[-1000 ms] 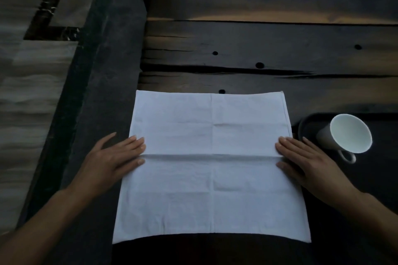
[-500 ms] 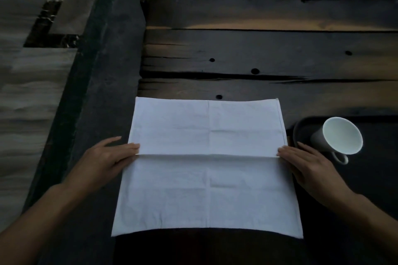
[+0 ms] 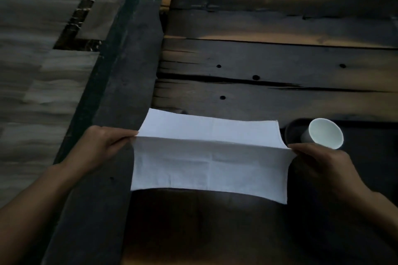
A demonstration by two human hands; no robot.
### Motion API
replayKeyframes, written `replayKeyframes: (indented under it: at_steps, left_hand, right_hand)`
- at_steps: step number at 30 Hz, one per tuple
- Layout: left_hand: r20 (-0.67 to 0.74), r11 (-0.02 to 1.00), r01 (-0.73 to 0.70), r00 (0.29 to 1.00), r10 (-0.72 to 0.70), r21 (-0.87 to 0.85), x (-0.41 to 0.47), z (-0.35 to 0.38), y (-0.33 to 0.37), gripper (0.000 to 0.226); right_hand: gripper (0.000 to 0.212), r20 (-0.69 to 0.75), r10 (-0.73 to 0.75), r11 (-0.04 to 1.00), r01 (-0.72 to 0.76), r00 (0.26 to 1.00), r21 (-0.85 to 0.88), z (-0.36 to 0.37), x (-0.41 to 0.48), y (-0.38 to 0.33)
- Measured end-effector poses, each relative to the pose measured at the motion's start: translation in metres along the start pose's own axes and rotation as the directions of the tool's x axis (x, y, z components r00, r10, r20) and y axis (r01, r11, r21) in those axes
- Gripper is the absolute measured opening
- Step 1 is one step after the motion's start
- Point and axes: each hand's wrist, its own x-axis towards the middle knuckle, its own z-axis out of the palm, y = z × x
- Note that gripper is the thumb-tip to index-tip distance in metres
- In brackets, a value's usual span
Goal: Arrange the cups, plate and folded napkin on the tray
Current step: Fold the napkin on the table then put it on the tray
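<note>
A white cloth napkin [image 3: 206,161] is lifted along its middle crease above the dark wooden table, its two halves hanging on either side of the fold. My left hand [image 3: 103,146] pinches the left end of that crease. My right hand [image 3: 321,163] pinches the right end. Just past my right hand a white cup [image 3: 325,135] lies tilted with its mouth toward me, on a dark tray [image 3: 366,135] at the right. No plate is visible.
The table of dark planks [image 3: 280,60] stretches away ahead, with knot holes and a long crack. A dark beam [image 3: 129,71] runs along its left side, and a pale floor [image 3: 32,71] lies beyond that.
Both hands went from lying flat at the napkin's side edges to pinching the crease ends and lifting it; the napkin now folds in half instead of lying spread flat.
</note>
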Motion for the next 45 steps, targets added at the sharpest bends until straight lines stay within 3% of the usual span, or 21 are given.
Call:
replayKeyframes:
  at_steps: [5, 9, 15, 20, 24, 30, 34, 39, 45]
  left_hand:
    - [-0.047, 0.989, 0.109, 0.992, -0.114, -0.103, -0.018, -0.027, 0.025, 0.027]
    - [-0.085, 0.893, 0.284, 0.939, -0.332, -0.349, -0.031, -0.047, 0.044, 0.023]
    - [-0.142, 0.761, 0.276, 0.89, -0.432, -0.587, -0.048, -0.079, 0.076, 0.022]
    - [-0.114, 0.77, 0.312, 0.889, -0.443, -0.557, -0.075, -0.082, 0.082, 0.023]
    - [0.01, 0.751, 0.414, 0.879, -0.477, -0.515, -0.09, -0.059, 0.07, 0.024]
    - [0.119, 0.723, 0.523, 0.838, -0.532, -0.45, -0.067, 0.0, 0.034, 0.022]
    - [0.118, 0.731, 0.555, 0.821, -0.559, -0.396, -0.029, 0.032, 0.01, 0.018]
    - [0.069, 0.769, 0.551, 0.824, -0.562, -0.324, 0.029, 0.062, -0.018, 0.013]
    - [0.027, 0.796, 0.553, 0.825, -0.565, -0.246, 0.078, 0.088, -0.037, 0.015]
  right_hand:
    - [0.039, -0.09, -0.024, 0.997, 0.03, 0.996, 0.066, -0.03, -0.004, -0.014]
    - [0.026, -0.165, 0.074, 0.985, -0.046, 0.983, 0.166, -0.051, -0.009, -0.029]
    - [0.023, -0.137, 0.162, 0.934, -0.107, 0.977, 0.341, -0.087, -0.026, -0.044]
    - [0.025, -0.057, 0.159, 0.923, -0.128, 0.986, 0.362, -0.102, -0.054, -0.049]
    - [0.027, 0.023, 0.196, 0.918, -0.191, 0.98, 0.348, -0.092, -0.061, -0.052]
    - [0.026, 0.053, 0.185, 0.98, -0.188, 0.981, 0.068, -0.038, -0.027, -0.039]
    - [0.024, 0.047, 0.159, 0.981, -0.153, 0.986, -0.119, -0.006, 0.012, -0.027]
    - [0.016, -0.035, 0.187, 0.967, -0.19, 0.982, -0.169, 0.026, 0.069, -0.004]
    - [0.024, 0.03, 0.302, 0.921, -0.284, 0.953, -0.265, 0.051, 0.119, 0.022]
